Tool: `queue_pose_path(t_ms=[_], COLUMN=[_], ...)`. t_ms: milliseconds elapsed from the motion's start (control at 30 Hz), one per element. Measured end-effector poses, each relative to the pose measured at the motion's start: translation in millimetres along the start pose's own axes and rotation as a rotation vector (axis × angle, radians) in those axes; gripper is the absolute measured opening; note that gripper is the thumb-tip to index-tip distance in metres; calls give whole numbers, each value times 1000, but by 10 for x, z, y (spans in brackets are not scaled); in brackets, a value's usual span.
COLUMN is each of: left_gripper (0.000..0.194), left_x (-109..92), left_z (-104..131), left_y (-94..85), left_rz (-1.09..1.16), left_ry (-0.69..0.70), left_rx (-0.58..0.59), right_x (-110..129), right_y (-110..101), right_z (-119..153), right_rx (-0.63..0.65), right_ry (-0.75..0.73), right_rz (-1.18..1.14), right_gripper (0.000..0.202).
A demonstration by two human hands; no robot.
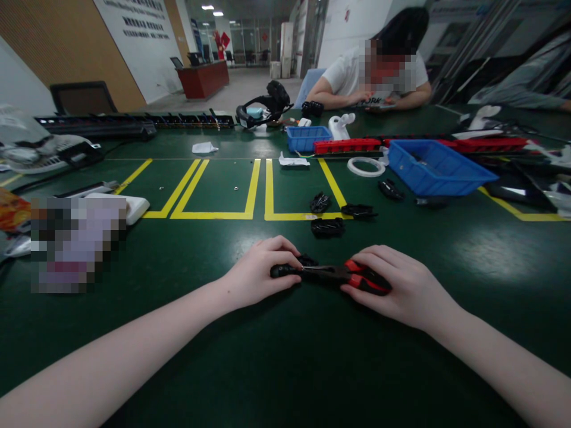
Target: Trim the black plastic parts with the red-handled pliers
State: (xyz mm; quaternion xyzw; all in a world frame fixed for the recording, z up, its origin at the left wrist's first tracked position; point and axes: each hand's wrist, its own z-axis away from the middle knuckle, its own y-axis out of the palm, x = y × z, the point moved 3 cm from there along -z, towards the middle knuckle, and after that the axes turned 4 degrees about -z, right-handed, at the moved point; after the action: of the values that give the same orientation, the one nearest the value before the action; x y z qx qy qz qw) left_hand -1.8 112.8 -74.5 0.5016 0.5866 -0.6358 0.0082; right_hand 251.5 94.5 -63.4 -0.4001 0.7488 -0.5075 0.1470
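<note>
My right hand is closed around the red and black handles of a pair of pliers, whose long jaws point left. Fingers and thumb of my left hand pinch a small dark part at the tips of those jaws. Whether the jaws grip the part is too small to tell. Just behind the jaws a black piece shows partly. Farther off lie several black ribbed pieces, among them a bundle-like one and a flatter one.
A large blue bin and a smaller blue tray stand beyond, near a red rail and a white ring. Yellow tape marks the green table. At left lies a white box. A person sits opposite.
</note>
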Motion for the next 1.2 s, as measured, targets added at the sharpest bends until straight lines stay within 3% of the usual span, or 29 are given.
queue_pose_path(t_ms=[1200], left_gripper=[14], left_x=[-35], left_z=[-2], left_y=[4], left_rz=[-25], left_ry=[-19], left_rx=[-15], right_x=[-53], right_y=[74], right_z=[42], right_rx=[25], right_ry=[35], right_rz=[-1], right_gripper=[31])
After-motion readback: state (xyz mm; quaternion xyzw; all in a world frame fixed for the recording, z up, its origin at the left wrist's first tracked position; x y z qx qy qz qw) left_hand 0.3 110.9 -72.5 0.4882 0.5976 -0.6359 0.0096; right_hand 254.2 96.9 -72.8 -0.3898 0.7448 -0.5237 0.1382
